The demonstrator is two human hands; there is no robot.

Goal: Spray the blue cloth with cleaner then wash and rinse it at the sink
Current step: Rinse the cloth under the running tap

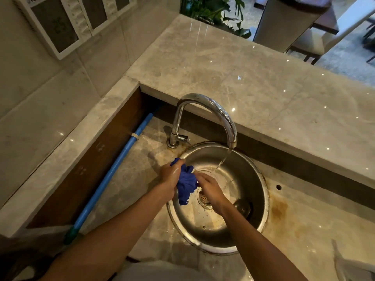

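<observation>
Blue cloth (186, 184), wet, crumpled into soft wad, held over left part of round stainless sink (251, 201). Upper end gripped by left hand (170, 175), fingers curled tight around it. Right side pinched by right hand (209, 186), fingers pressed together. Thin water stream (222, 161) poured from curved chrome faucet (213, 110) just right of cloth. Perforated drain (204, 198) below. Glossy marble counter (243, 78) around; blue plastic pipe (117, 165) at left.

The sink bowl (249, 179) is overhung by the faucet (211, 110); the right counter (294, 216) is left open, the left flanked by a blue pole (113, 171).
</observation>
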